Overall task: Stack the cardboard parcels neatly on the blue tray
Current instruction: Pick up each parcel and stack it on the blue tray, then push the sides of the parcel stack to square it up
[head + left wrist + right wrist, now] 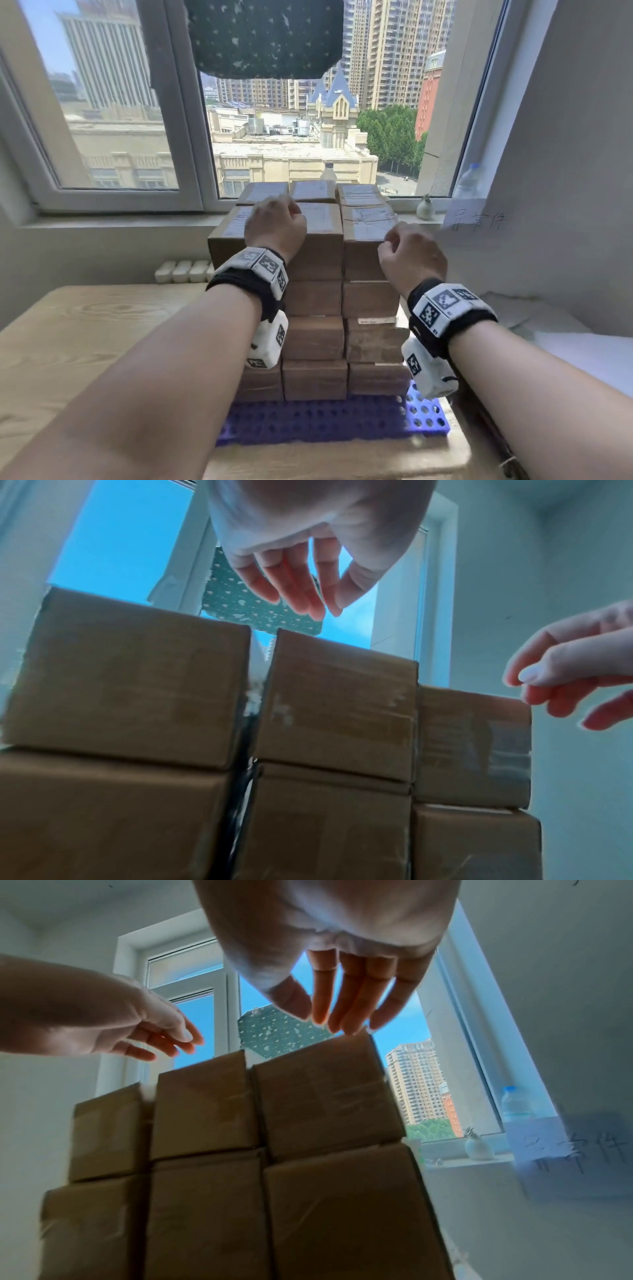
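Several brown cardboard parcels (313,301) stand stacked in rows on the blue perforated tray (308,421), several layers high. My left hand (275,222) hovers over the top left parcel (318,219); in the left wrist view its fingers (301,593) hang relaxed just above the top edge and hold nothing. My right hand (411,250) is at the near edge of the top right parcel (368,219). In the right wrist view its straight fingertips (349,1026) reach the top edge of that parcel (325,1096) without gripping it.
The tray lies on a light wooden table (85,342) under a window. On the sill stand a water bottle (471,180), a small white vase (425,207) and a handwritten paper sign (478,221). Another bottle (329,173) shows behind the stack. White bedding (582,353) lies at the right.
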`<state>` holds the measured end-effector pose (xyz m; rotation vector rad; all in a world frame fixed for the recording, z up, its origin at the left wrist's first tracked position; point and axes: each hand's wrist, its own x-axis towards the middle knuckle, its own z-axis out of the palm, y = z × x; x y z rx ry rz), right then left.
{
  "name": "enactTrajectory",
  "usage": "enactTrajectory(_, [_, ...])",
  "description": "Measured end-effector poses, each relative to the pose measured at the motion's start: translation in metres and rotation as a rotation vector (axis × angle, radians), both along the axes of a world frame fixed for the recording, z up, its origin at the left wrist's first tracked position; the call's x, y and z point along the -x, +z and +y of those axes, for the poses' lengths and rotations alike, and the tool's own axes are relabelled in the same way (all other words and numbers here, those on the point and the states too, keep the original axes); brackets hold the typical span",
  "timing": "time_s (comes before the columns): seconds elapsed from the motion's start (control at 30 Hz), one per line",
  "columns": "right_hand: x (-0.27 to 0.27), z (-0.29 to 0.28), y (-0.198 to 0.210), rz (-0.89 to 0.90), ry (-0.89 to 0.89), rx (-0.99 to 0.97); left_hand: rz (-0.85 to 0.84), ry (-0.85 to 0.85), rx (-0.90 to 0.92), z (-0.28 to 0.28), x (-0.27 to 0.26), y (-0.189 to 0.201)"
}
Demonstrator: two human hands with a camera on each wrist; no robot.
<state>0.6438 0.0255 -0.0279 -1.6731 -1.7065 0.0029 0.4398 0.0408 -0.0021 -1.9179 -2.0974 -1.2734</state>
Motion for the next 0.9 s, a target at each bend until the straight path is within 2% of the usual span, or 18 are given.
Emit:
enactTrajectory(0.1, [0.009,-0.013,-0.009,0.024,0.05,-0.027,-0.091,0.124,-0.024,-0.016,0.019,-0.014])
enactTrajectory(0.37, [0.038,-0.033,-0.051,0.111,0.169,0.269,-0.34,0.337,-0.029,-0.055,0.058,-0.057])
enactTrajectory(0.53, [0.059,-0.036,-0.084,0.138,0.193,0.414,-0.481,0.405,0.093,-0.063,0.083,-0.099])
enactTrajectory(0.73, [0.104,-0.032,-0.119,0.194,0.261,0.534,-0.62,0.347,0.374,-0.058,0.11,-0.152])
enactTrajectory(0.9, [0.13,-0.026,-0.141,0.27,0.26,0.621,-0.668,0.137,0.591,-0.046,0.117,-0.173])
